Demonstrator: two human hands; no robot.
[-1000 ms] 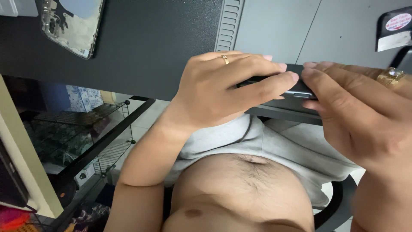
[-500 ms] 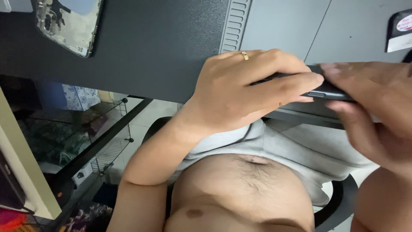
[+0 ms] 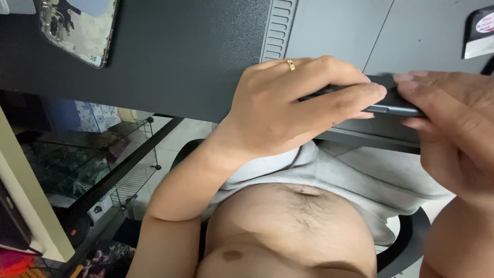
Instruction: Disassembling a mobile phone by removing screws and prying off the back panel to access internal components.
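Hands [image 3: 288, 110] [image 3: 453, 128], grip closed around slim, smooth, dark, probably metal-edged phone [image 3: 388, 102].

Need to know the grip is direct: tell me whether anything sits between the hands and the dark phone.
Nothing visible does. The left hand and right hand both hold the phone directly with bare fingers.

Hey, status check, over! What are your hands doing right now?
Left hand and right hand both grip the slim dark phone-like slab. Held edge-on above the dark desk. Nothing blocking.
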